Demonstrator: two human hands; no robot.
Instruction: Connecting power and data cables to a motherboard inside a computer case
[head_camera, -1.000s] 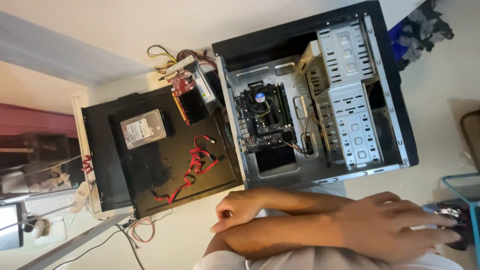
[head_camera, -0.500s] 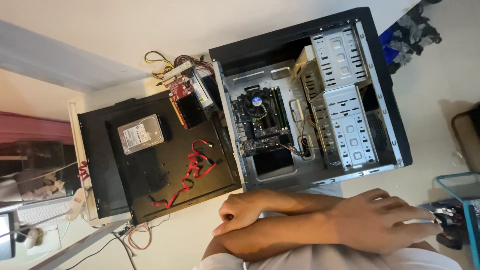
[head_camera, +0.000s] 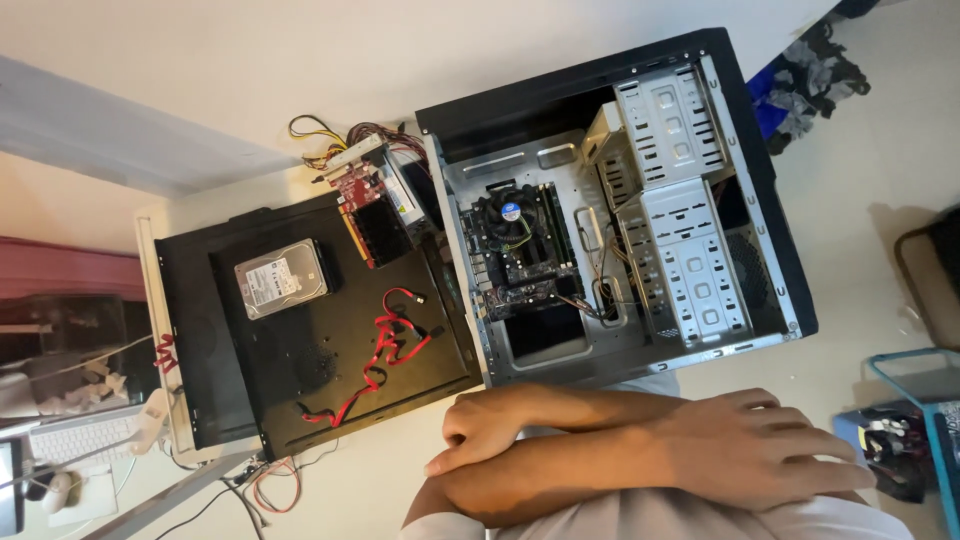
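Right under your chin, your arms are crossed. Your left hand (head_camera: 760, 455) lies flat over on the right side, fingers stretched out and loose with nothing in them. Your right hand (head_camera: 485, 432) is tucked against the other forearm, fingers softly curled and also empty. So to me this looks like a look-it-over pause, not hands-on work.

Just past your arms sits the open computer case (head_camera: 560, 100), lying on its side, near your hands but not touching them. You can see the motherboard (head_camera: 520, 275) with its cooler fan (head_camera: 508, 212), and the grey drive cage (head_camera: 690, 270) to the right. Getting into it means uncrossing your arms first, and I'd go in with care, since thin wires run between the board and the cage.

Left of the case is the black side panel (head_camera: 300, 400), with a hard drive (head_camera: 282, 279) and loose red cables (head_camera: 390, 345) lying on it. At its far edge there's a red card (head_camera: 362, 190) and a wire bundle (head_camera: 330, 135).

Hard to call: the small connectors on the board are too tiny to read, and the lower bay is just a dark hole. Your palms are hidden, the blue crate (head_camera: 915, 365) is cut off at the right, and the keyboard (head_camera: 75, 440) at the left is partly covered.
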